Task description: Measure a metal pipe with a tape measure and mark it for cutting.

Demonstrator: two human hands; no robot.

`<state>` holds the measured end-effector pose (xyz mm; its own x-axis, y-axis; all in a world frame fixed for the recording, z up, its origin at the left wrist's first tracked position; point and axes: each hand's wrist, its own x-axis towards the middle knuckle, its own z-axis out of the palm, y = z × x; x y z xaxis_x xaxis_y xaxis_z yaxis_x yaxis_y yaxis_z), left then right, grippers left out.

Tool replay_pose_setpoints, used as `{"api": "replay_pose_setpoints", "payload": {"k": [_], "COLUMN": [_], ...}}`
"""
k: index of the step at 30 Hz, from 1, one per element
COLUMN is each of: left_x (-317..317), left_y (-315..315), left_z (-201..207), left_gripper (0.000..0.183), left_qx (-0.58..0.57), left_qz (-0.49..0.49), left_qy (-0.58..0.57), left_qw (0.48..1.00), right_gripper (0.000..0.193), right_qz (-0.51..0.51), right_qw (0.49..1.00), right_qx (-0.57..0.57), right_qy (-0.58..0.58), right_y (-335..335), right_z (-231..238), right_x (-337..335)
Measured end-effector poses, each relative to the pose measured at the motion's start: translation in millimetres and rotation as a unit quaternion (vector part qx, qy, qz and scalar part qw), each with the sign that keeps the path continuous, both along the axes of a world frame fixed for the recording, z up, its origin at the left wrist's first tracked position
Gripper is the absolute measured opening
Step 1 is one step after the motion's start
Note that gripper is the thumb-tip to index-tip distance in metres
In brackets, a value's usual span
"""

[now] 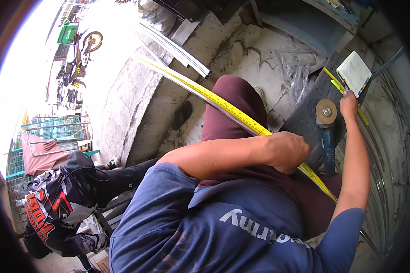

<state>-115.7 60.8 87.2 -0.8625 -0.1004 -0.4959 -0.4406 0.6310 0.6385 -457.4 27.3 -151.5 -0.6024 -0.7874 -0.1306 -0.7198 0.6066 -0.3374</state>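
My left hand (288, 151) is closed around a long yellow measuring tape (232, 110) and the thin metal bar (223, 112) under it. Both run across my lap, from the upper left to the lower right. My right hand (349, 107) reaches forward to the lower edge of an open notebook (354, 73). Its fingers are closed at something small that I cannot make out. Beside it, yellow strips (336, 85) lie on the dark board (307, 113). Between my hands sits a blue angle grinder (328, 145), its brown disc facing up.
Metal tubes (182, 54) lie at the upper left. Clear plastic wrap (298, 68) is on the floor beyond the board. Long thin rods (387, 150) stretch along the right. Close at my left is another person (64, 204) in a dark jersey. A motorbike (79, 59) stands outside.
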Motion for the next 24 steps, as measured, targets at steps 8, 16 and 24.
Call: {"api": "replay_pose_setpoints", "payload": {"k": [8,16,24], "left_x": [4,6,12], "left_y": [0,2,7], "left_z": [1,0,-4], "left_gripper": [0.031,0.03,0.029], "left_qx": [-0.002,-0.022,-0.045], "left_qz": [0.01,-0.001,-0.002], "left_qy": [0.005,0.02,0.005], "left_qw": [1.0,1.0,0.999], "right_gripper": [0.037,0.067,0.037], "right_qz": [-0.008,0.075,0.102], "right_qw": [1.0,0.994,0.95], "right_qx": [0.009,0.078,0.148], "right_qy": [-0.015,0.001,-0.257], "right_y": [0,7,39], "right_z": [19,-1,131], "right_x": [15,3,32]}}
